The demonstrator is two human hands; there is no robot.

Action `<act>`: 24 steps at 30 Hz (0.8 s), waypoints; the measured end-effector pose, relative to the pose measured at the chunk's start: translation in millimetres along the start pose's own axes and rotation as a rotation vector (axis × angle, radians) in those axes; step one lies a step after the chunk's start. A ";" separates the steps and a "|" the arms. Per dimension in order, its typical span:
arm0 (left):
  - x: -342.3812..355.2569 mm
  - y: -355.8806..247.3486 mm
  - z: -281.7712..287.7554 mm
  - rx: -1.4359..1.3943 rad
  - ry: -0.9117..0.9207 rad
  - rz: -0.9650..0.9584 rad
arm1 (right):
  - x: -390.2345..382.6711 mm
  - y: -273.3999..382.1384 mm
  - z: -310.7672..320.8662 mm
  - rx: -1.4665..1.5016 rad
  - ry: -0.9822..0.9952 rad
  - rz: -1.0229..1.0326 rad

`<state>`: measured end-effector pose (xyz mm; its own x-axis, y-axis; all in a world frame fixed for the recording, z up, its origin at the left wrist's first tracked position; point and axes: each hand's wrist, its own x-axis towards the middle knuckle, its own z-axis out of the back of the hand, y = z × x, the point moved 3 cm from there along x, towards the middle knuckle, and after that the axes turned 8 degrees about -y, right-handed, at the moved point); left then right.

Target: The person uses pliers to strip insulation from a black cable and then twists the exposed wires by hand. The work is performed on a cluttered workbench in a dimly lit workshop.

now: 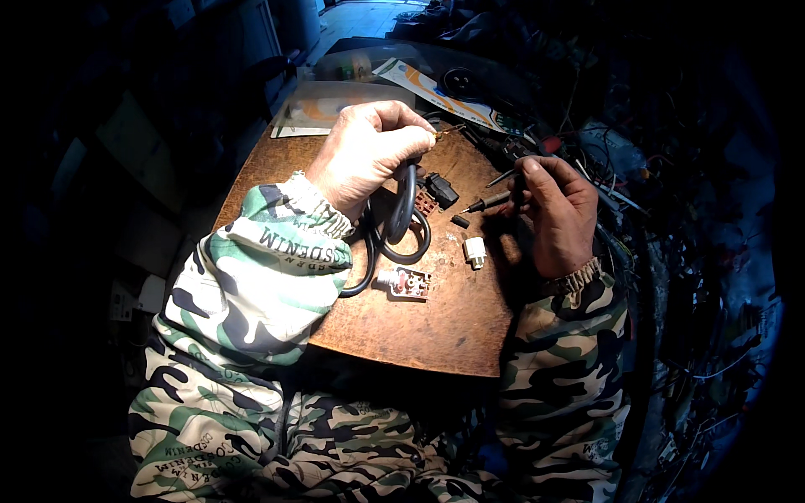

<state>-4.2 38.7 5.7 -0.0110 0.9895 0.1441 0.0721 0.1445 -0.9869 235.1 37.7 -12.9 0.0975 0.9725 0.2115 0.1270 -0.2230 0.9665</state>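
Landmark: white connector (475,253), on the brown counter (411,339). Near edge of counter well on the near side of it, bowed in this view; wood surface gives room between the two. Right edge, beyond the connector's right, sinks into shadow; left edge is partly hidden by the left sleeve (243,293). Dark block lettering is printed on that camouflage cloth, fainter on the right sleeve (570,360).

Left and slightly near of connector: opened plug part (409,284), metal contacts showing. Farther left: black cable (402,211), curling in loops; its thick bend has a near-to-far long axis and rises into the left hand. Just far of connector: small black cylinder (460,221).

Right hand (558,210), right and far of connector: fingers curled, thumb against fingertips; cannot tell whether it grips the pen-like tool (488,202) beside it, tip pointing left. Black block (441,191) far-left of connector.

Left hand (377,151), farther left and far: thumb and forefinger pinch the cable's bared wire end (449,131), which points right. Farthest from connector: printed sheet (444,92), white with orange and blue, small print too fine to read.
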 end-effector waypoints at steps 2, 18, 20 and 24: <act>-1.0 0.1 1.9 0.009 0.000 0.002 | 1.8 -0.3 0.1 0.000 0.017 -0.001; 3.6 4.8 -6.1 0.043 0.013 -0.055 | 3.2 -2.9 1.5 -0.088 0.025 -0.001; -1.9 0.4 -2.6 0.067 -0.004 -0.039 | 4.6 -7.0 -1.0 -0.075 0.061 0.009; 1.4 4.1 -6.1 0.058 0.001 -0.031 | 1.5 -5.8 3.8 -0.098 0.039 -0.001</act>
<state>2.1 40.7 2.3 -0.0116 0.9845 0.1750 0.0137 0.1751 -0.9845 238.2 40.2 -18.7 0.0582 0.9750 0.2145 0.0300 -0.2165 0.9758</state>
